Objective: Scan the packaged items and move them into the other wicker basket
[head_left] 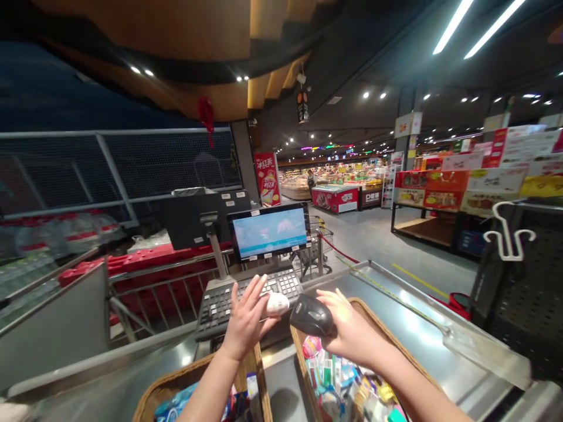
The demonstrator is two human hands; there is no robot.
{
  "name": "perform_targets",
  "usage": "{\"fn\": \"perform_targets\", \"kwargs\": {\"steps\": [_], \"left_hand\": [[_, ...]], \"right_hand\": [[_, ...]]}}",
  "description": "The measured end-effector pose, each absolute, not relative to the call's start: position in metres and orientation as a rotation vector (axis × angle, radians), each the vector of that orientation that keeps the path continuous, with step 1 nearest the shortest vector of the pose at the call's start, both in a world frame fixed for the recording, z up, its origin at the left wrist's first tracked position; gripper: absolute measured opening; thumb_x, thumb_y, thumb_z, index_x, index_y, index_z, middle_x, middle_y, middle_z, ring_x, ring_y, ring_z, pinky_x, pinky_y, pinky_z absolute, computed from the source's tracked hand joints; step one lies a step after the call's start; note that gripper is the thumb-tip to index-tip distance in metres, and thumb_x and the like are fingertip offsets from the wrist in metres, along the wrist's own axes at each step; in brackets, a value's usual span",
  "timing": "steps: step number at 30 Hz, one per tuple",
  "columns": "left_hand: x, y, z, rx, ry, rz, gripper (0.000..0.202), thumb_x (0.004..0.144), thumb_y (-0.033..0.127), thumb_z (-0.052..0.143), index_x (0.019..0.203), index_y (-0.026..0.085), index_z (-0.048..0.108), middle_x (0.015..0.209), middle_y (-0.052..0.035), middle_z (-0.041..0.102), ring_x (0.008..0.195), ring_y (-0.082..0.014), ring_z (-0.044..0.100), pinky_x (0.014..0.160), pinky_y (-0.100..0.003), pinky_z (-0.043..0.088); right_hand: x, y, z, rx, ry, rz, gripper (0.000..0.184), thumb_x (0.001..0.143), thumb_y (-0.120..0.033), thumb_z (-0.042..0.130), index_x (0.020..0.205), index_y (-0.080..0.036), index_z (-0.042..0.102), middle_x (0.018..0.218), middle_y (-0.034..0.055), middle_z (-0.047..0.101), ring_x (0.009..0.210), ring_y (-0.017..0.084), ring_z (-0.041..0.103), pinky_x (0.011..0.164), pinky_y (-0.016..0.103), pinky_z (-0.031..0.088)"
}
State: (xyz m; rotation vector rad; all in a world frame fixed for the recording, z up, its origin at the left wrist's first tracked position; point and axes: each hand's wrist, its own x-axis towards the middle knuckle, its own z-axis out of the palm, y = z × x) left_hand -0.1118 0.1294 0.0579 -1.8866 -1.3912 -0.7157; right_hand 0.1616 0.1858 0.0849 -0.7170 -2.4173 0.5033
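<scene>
Left grip [245, 322] on white item [278, 303], right [352, 326] on scanner [313, 315], basket rim [299, 357]

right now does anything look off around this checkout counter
Nothing looks spilled or damaged on the steel counter. The one odd sight is a red tassel-like ornament hanging alone from the wooden ceiling edge, above the mesh railing, with nothing else like it in view.

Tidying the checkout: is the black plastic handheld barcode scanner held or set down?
Held: the right hand holds the black plastic handheld barcode scanner above the wicker basket.
</scene>
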Motion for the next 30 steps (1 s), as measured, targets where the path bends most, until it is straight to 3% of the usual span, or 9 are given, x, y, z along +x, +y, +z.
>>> {"fn": "perform_targets", "kwargs": {"steps": [7, 14, 22, 30], "left_hand": [[-0.137, 0.107, 0.064, -1.859, -1.422, -0.652, 0.021, 0.086, 0.034, 0.062, 0.102, 0.021, 0.064, 0.143, -0.0153, 0.053, 0.135, -0.0312, 0.047, 0.121, -0.057, 0.004], [-0.15, 0.092, 0.062, -1.842, -1.447, -0.647, 0.024, 0.085, 0.033, 0.065, 0.105, 0.02, 0.063, 0.141, -0.0164, 0.055, 0.133, -0.0313, 0.05, 0.121, -0.057, 0.003], [-0.162, 0.078, 0.057, -1.816, -1.454, -0.669, 0.026, 0.086, 0.039, 0.064, 0.104, 0.02, 0.064, 0.139, -0.0158, 0.057, 0.13, -0.0307, 0.052, 0.121, -0.055, 0.0], [-0.183, 0.053, 0.045, -1.798, -1.471, -0.661, 0.032, 0.087, 0.046, 0.062, 0.104, 0.018, 0.063, 0.137, -0.0179, 0.058, 0.128, -0.0314, 0.054, 0.121, -0.054, -0.001]], "right_hand": [[0.141, 0.172, 0.09, -0.606, -2.46, 0.542, 0.063, 0.057, -0.01, 0.056, 0.118, -0.023, 0.065, 0.122, 0.0105, 0.066, 0.132, 0.037, 0.046, 0.115, 0.065, 0.015], [0.133, 0.161, 0.089, -0.577, -2.482, 0.546, 0.06, 0.059, -0.013, 0.058, 0.118, -0.022, 0.065, 0.125, 0.0122, 0.064, 0.132, 0.037, 0.046, 0.115, 0.065, 0.015], [0.122, 0.148, 0.092, -0.555, -2.478, 0.588, 0.066, 0.056, -0.012, 0.056, 0.121, -0.022, 0.062, 0.127, 0.0115, 0.063, 0.135, 0.036, 0.043, 0.116, 0.064, 0.013], [0.1, 0.135, 0.088, -0.523, -2.544, 0.587, 0.06, 0.056, -0.011, 0.058, 0.114, -0.021, 0.065, 0.125, 0.0106, 0.064, 0.134, 0.036, 0.044, 0.117, 0.062, 0.017]]}}
